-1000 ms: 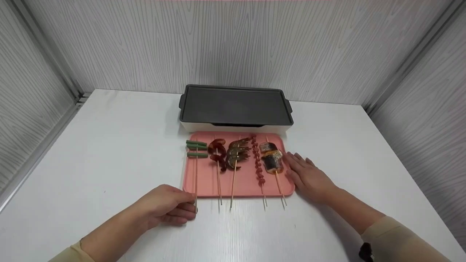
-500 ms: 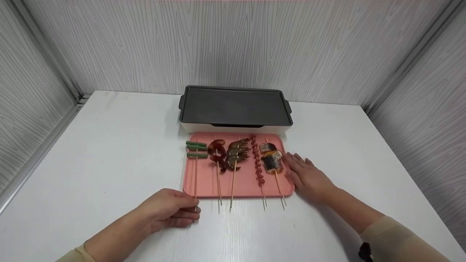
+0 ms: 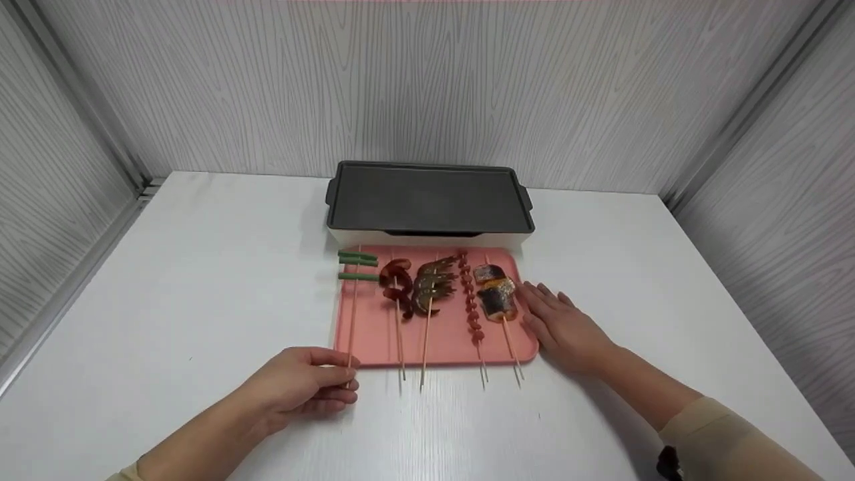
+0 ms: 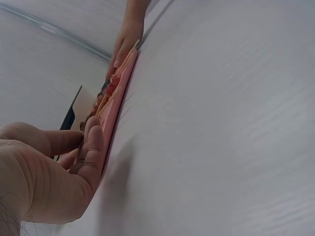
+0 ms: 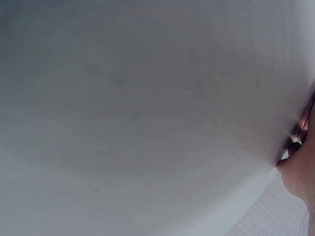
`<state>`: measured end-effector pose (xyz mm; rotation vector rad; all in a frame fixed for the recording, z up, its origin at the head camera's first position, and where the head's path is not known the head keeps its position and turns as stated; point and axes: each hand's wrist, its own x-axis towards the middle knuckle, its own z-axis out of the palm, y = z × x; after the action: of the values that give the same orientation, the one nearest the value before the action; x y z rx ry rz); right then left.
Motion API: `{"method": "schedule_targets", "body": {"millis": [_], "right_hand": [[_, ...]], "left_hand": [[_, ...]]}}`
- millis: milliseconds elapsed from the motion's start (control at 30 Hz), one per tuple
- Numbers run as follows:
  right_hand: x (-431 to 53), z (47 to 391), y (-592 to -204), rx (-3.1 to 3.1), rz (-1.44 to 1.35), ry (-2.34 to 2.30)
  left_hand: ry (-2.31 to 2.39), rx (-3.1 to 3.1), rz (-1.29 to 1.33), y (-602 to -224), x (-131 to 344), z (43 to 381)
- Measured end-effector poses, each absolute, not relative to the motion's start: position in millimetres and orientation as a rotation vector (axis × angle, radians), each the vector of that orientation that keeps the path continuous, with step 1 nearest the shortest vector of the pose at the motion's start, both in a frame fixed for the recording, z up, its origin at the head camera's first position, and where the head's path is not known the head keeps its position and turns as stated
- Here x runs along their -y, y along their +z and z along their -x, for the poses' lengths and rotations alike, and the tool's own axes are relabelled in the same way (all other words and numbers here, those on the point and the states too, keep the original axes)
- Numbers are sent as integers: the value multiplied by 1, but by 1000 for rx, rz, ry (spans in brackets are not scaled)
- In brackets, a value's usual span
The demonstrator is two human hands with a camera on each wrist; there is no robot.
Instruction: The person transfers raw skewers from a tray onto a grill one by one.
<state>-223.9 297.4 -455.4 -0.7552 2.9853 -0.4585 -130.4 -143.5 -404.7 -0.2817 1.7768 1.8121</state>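
Observation:
Between thumb and fingers, my left hand (image 3: pixel 304 382) pinches the lower end of a skewer (image 3: pixel 353 314) that carries several green bean-like pieces (image 3: pixel 359 261). This skewer lies over the left side of a pink tray (image 3: pixel 381 337). Flat beside the tray's right edge rests my right hand (image 3: pixel 568 327), its fingers straight and touching the rim. On the tray lie a skewer of dark red curled pieces (image 3: pixel 397 274), a shrimp skewer (image 3: pixel 434 287), a skewer of small red pieces (image 3: pixel 470 300) and a skewer of fish-like chunks (image 3: pixel 497 302). In the right wrist view the right hand (image 5: pixel 299 169) shows only partly.
Directly behind the tray stands a dark flat griddle (image 3: pixel 431 198) on a white base (image 3: pixel 361 236). Both sit on a white table (image 3: pixel 220 267), with wood-grain panels (image 3: pixel 427 80) at the back and sides. Skewer ends overhang the tray's front edge.
The green skewer has risen slightly off its former place, its top shifting away from me and its lower end to the left with my left hand. My right hand stays put.

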Motion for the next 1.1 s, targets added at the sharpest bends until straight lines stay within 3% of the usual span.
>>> {"method": "schedule_targets", "body": {"millis": [600,1100], "right_hand": [[-297,225,-456,-2994,740,-439],[-298,224,-460,-3006,741,-460]], "left_hand": [[1797,-1817,161,-383,147,130],[1916,-1815,109,-357,141,183]]}}
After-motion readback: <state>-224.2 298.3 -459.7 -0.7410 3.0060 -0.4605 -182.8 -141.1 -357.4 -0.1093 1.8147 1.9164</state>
